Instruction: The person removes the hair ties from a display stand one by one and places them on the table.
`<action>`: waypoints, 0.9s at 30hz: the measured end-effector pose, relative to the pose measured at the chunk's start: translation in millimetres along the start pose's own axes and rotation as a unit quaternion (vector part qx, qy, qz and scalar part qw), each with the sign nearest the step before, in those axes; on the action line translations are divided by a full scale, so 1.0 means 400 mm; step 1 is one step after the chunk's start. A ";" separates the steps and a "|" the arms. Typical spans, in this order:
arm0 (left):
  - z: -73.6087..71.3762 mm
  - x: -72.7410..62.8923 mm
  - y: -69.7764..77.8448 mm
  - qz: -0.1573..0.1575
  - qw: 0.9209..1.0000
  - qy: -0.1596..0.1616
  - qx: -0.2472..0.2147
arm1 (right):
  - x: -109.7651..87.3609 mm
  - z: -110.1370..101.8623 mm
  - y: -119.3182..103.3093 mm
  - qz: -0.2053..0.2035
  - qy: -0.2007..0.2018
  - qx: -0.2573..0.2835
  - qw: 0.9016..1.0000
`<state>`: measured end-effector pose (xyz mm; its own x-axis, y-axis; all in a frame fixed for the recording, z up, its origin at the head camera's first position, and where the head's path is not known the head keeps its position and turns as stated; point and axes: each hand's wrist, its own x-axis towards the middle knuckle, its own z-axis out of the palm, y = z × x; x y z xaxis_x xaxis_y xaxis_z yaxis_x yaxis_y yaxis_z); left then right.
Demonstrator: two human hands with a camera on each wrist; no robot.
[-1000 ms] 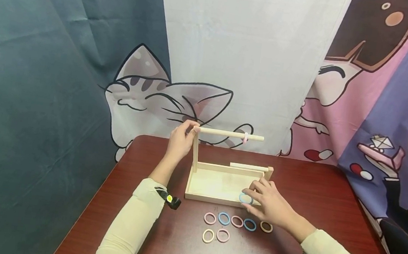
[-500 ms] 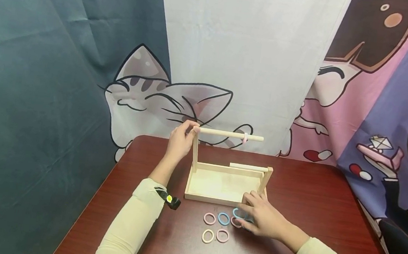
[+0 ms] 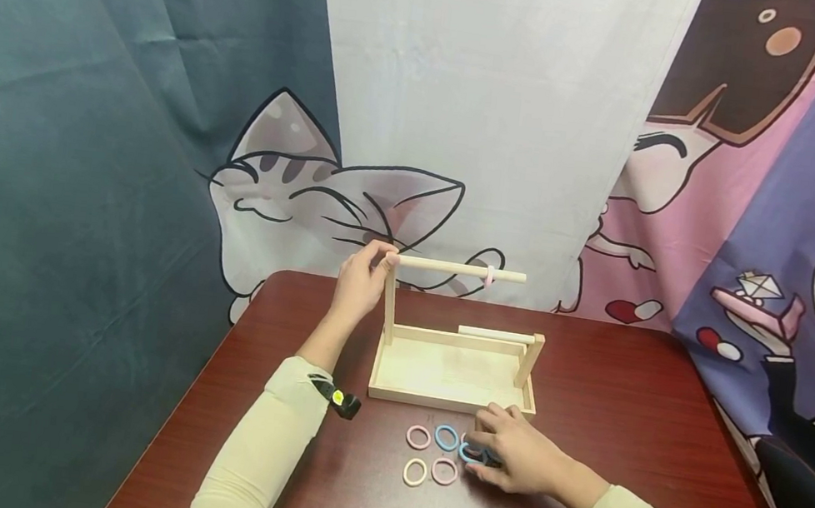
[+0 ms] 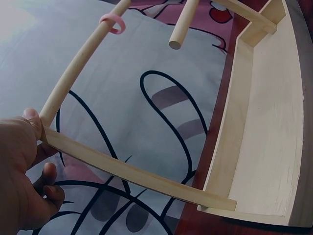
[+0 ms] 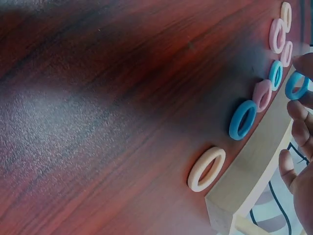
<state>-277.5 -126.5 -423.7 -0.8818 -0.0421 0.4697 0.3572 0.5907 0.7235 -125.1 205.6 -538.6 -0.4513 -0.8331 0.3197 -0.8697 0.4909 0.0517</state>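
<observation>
My left hand (image 3: 363,278) grips the top corner of the wooden rack, thumb and fingers where the post (image 3: 390,302) meets the upper rod (image 3: 444,266). A pink ring (image 4: 103,19) hangs on that rod, towards its free end. In front of the rack, my right hand (image 3: 520,454) pinches a blue ring (image 5: 288,90) between thumb and fingertip, low over the table. In the head view this hand overlaps part of the ring row. The right wrist view shows a tan ring (image 5: 194,177), another blue ring (image 5: 234,123) and a pink ring (image 5: 257,99) lying flat.
The rack's shallow tray (image 3: 436,402) stands on the dark red table (image 3: 618,395), with a shorter post and lower rod (image 3: 496,334) at its right. More rings lie before it, among them a cream ring (image 3: 406,473). A printed curtain (image 3: 497,130) hangs behind.
My right hand has carried the blue ring from the tray's front right corner towards me and slightly left, down over the row of rings. My left hand stays at the rack's top corner.
</observation>
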 end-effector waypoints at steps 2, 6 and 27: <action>0.000 0.000 -0.001 -0.001 1.000 0.000 0.000 | -0.001 0.003 -0.002 -0.007 -0.014 0.001 1.000; 0.003 0.001 -0.003 -0.003 1.000 0.000 -0.002 | 0.000 0.006 -0.007 -0.028 -0.031 -0.005 0.999; 0.003 0.002 -0.004 -0.006 1.000 -0.006 0.001 | 0.005 0.019 -0.024 -0.042 -0.057 -0.010 0.997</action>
<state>-279.2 -126.4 -425.1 -0.8898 -0.0384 0.4547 0.3465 0.5917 0.7279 -119.3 197.3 -545.4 -0.3979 -0.8947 0.2030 -0.9016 0.4222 0.0938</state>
